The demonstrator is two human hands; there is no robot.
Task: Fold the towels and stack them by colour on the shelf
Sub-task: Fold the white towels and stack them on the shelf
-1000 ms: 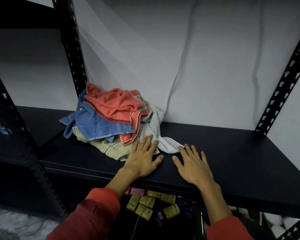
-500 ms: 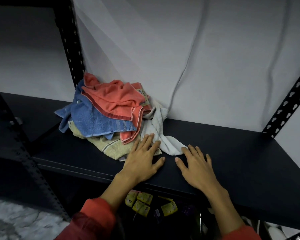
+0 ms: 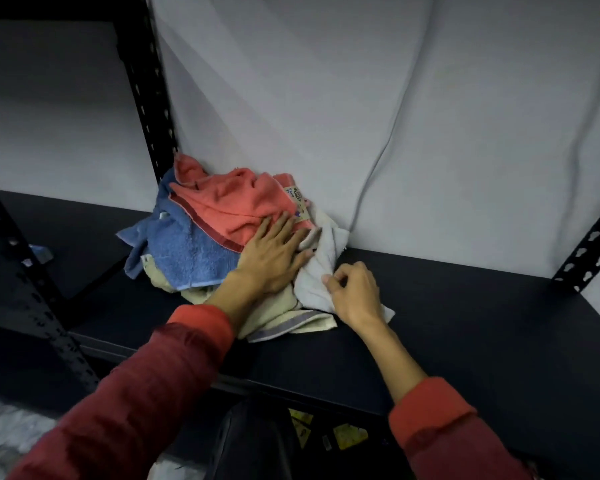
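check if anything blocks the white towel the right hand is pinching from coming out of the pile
Partly. The right hand pinches the crumpled white terry towel at its free edge, but the coral-red towel overlaps its upper part, and the left hand lies flat there.

2 long red sleeves (image 3: 146,386), cuffs lighter orange-red, pushed up; forearms, hands bare.
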